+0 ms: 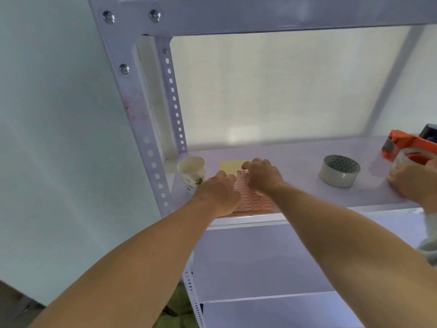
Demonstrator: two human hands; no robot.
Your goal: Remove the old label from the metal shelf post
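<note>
Both hands worked at the front edge of the white shelf (295,166), over a sheet of pink stickers (250,200) whose near edge lay along the shelf lip. The left hand (218,192) lay flat on the sheet's left side, its fingers curled on the paper; the right hand (262,175) pinched at the sheet's top with fingertips together, though whether they held a sticker could not be told. The metal shelf post (142,110) rose at ten o'clock — faint pink smears on it, no clear label. A paper cup (192,172) stood at nine o'clock, contents unseen. A tape roll (339,171) sat at three o'clock, open shelf between. Beyond it, another person's hand (411,181) rested beside an orange tape dispenser (409,145).
</note>
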